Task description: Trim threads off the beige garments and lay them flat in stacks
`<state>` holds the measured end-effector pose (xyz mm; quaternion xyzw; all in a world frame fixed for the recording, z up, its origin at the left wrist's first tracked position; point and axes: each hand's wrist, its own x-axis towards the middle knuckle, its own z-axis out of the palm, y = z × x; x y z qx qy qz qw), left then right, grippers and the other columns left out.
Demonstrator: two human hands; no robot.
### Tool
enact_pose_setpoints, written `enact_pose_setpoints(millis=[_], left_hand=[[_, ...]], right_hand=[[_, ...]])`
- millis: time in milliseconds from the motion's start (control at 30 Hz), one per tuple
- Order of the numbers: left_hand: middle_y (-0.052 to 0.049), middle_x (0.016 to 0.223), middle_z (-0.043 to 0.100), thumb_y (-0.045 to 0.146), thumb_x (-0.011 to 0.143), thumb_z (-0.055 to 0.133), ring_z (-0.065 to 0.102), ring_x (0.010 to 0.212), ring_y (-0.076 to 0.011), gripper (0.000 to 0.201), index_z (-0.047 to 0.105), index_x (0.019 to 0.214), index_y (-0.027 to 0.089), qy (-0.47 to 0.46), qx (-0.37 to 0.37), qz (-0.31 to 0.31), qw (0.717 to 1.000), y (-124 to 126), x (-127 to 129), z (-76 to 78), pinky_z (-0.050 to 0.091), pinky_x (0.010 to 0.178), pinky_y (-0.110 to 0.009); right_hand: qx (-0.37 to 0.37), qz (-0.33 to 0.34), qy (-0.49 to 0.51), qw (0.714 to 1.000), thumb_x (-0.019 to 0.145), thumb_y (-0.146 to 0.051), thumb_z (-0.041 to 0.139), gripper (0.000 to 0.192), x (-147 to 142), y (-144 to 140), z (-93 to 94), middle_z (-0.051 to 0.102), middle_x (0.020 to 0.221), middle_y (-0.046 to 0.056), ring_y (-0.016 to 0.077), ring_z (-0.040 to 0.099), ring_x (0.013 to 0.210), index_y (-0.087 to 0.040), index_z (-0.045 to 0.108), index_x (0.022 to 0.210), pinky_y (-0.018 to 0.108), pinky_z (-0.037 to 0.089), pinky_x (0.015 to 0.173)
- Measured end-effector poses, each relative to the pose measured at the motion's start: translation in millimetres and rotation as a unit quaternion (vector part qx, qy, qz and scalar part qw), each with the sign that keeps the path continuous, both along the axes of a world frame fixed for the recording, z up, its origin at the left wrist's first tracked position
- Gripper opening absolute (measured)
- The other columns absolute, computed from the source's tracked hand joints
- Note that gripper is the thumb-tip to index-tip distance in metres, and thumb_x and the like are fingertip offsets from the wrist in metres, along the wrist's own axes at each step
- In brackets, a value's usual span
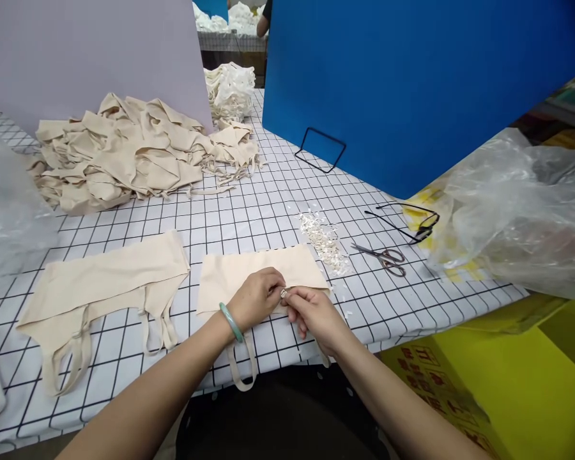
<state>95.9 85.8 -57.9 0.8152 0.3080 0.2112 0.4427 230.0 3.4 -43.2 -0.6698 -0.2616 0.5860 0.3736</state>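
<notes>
Beige stretch fabric makes up the flat garment piece (263,271) under both hands, spread on the worktop (268,211), which is covered in a white cloth with a black grid. The left hand (257,297), with a pale green bangle (231,321) on its wrist, is curled with fingertips pinched together; the right hand (316,313) is likewise closed at the fingertips. Between the two sets of fingertips sits a small pale item (283,293), too small to tell what it is, held right at the near edge of the fabric. A narrow strap loop (244,370) hangs from that piece over the worktop's edge below the left wrist.

To the left of the left hand lies a second beige garment (100,281), flat, with thin straps trailing toward the person. Beyond it, a loose heap of the same beige pieces (134,150) is stacked, and a whiter pile (230,89) lies further back. Just past the right hand is a scatter of small white bits (323,239), and beside that a pair of small metal scissors (386,257). Farther right, crumpled clear plastic sheeting (517,204) lies on the worktop's edge, above a yellow box (508,383). A blue board (412,83) stands upright behind, with a black wire stand (320,150) at its foot.
</notes>
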Motion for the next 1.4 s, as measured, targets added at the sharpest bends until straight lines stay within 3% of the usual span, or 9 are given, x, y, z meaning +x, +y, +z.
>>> enact_pose_setpoints(millis=[500, 600, 733, 833, 1000, 1167, 1267, 1333, 1400], left_hand=[[-0.007, 0.093, 0.071, 0.006, 0.085, 0.050, 0.066, 0.085, -0.0174, 0.021, 0.068, 0.080, 0.015, -0.024, 0.006, 0.006, 1.000, -1.5, -1.3, -5.7, 0.055, 0.081, -0.031], [-0.007, 0.094, 0.071, 0.009, 0.086, 0.050, 0.066, 0.085, -0.0179, 0.020, 0.068, 0.081, 0.016, -0.009, 0.017, -0.006, 1.000, 0.6, -2.3, -0.8, 0.055, 0.081, -0.032], [-0.013, 0.104, 0.071, 0.013, 0.091, 0.045, 0.065, 0.097, -0.0229, 0.025, 0.070, 0.092, 0.013, 0.023, 0.121, -0.018, 0.992, 4.1, -3.3, 5.8, 0.054, 0.089, -0.038], [-0.016, 0.130, 0.063, 0.020, 0.095, 0.042, 0.056, 0.122, -0.0292, 0.034, 0.065, 0.118, 0.012, 0.095, 0.196, -0.052, 0.975, 3.9, -3.2, 1.3, 0.044, 0.105, -0.049], [-0.008, 0.162, 0.026, 0.038, 0.099, 0.039, 0.018, 0.151, -0.0297, 0.055, 0.035, 0.151, 0.020, 0.223, 0.213, -0.079, 0.948, -2.9, -0.4, -16.4, 0.009, 0.123, -0.056], [-0.009, 0.163, 0.023, 0.042, 0.100, 0.035, 0.016, 0.152, -0.0284, 0.058, 0.031, 0.152, 0.018, 0.242, 0.215, -0.091, 0.942, 2.5, -6.7, -8.0, 0.010, 0.123, -0.054], [-0.014, 0.157, 0.035, 0.035, 0.098, 0.039, 0.031, 0.144, -0.0281, 0.052, 0.039, 0.146, 0.014, 0.238, 0.229, 0.036, 0.943, 22.5, -29.9, 15.6, 0.026, 0.118, -0.049], [-0.019, 0.145, 0.047, 0.034, 0.094, 0.044, 0.040, 0.135, -0.0326, 0.048, 0.049, 0.136, 0.011, 0.294, 0.215, 0.167, 0.916, 38.8, -50.9, 32.2, 0.033, 0.110, -0.051], [-0.021, 0.132, 0.056, 0.039, 0.087, 0.055, 0.043, 0.127, -0.0376, 0.046, 0.057, 0.123, 0.011, 0.383, 0.149, 0.216, 0.885, 52.6, -69.4, 44.1, 0.034, 0.104, -0.055]], right_hand=[[-0.001, -0.116, 0.068, 0.991, 0.067, -0.031, 0.064, 0.017, 3.6, 4.2, 0.6, 0.053, 0.048, -0.003, 0.0047, 0.032, 0.037, -0.014, 0.064, 0.066, 0.019, 0.033, 0.033], [-0.004, -0.090, 0.076, 0.993, 0.071, -0.040, 0.068, 0.026, 4.8, -1.5, 5.7, 0.054, 0.051, -0.003, 0.0059, 0.034, 0.039, -0.014, 0.066, 0.073, 0.021, 0.036, 0.036], [0.000, -0.032, 0.016, 0.999, 0.078, -0.057, 0.067, 0.047, 9.1, -32.5, 22.0, 0.060, 0.065, -0.003, 0.0092, 0.043, 0.047, -0.018, 0.063, 0.104, 0.025, 0.045, 0.049], [0.015, -0.017, -0.067, 0.998, 0.082, -0.061, 0.063, 0.058, 9.5, -69.8, 25.3, 0.060, 0.066, -0.004, 0.0135, 0.051, 0.057, -0.023, 0.053, 0.124, 0.028, 0.046, 0.061], [0.068, -0.037, -0.126, 0.989, 0.088, -0.059, 0.055, 0.050, -3.8, -121.6, 3.9, 0.064, 0.082, 0.002, 0.0211, 0.062, 0.087, -0.023, 0.053, 0.123, 0.035, 0.047, 0.086], [0.140, -0.101, -0.193, 0.966, 0.087, -0.054, 0.059, 0.038, 0.0, -132.9, -6.9, 0.061, 0.112, 0.011, 0.0265, 0.059, 0.109, -0.022, 0.062, 0.106, 0.039, 0.046, 0.097], [0.175, -0.084, -0.325, 0.926, 0.089, -0.050, 0.055, 0.031, 28.3, -109.6, 0.0, 0.058, 0.117, 0.011, 0.0280, 0.054, 0.112, -0.024, 0.064, 0.104, 0.040, 0.048, 0.092], [0.195, -0.021, -0.407, 0.892, 0.091, -0.045, 0.051, 0.027, 49.5, -75.8, 3.6, 0.060, 0.110, 0.010, 0.0288, 0.054, 0.109, -0.024, 0.065, 0.101, 0.041, 0.047, 0.088], [0.230, 0.037, -0.494, 0.838, 0.090, -0.037, 0.049, 0.024, 63.7, -32.1, 3.4, 0.061, 0.105, 0.011, 0.0302, 0.053, 0.107, -0.023, 0.065, 0.100, 0.045, 0.043, 0.092]])
